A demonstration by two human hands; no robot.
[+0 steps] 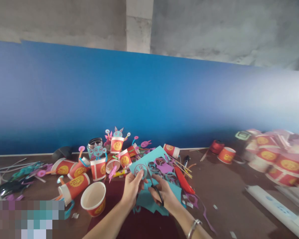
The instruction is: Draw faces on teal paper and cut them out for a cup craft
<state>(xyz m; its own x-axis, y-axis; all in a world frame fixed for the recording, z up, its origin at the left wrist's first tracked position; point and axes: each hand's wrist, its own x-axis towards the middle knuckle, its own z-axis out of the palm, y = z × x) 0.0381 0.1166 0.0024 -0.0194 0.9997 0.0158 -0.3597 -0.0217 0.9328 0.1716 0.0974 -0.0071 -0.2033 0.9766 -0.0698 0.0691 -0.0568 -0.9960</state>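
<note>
My left hand (132, 186) pinches a light-blue sheet of paper (153, 156) with a round face drawn on it, the thumb beside the drawing. In my right hand (163, 191) is a pair of scissors (156, 190), its blades at the paper's lower edge close to the drawn face; how far apart the blades are I cannot make out. Under both hands lie more blue sheets (151, 203). Purple cut-out scraps (164, 166) are heaped just beyond the scissors.
Red paper cups decorated with paper faces (98, 167) crowd the left and middle. A wide paper cup (93, 198) stands upright near my left forearm. Stacked red cups (281, 159) and a white power strip (271, 202) are on the right. A blue partition (149, 99) rises behind.
</note>
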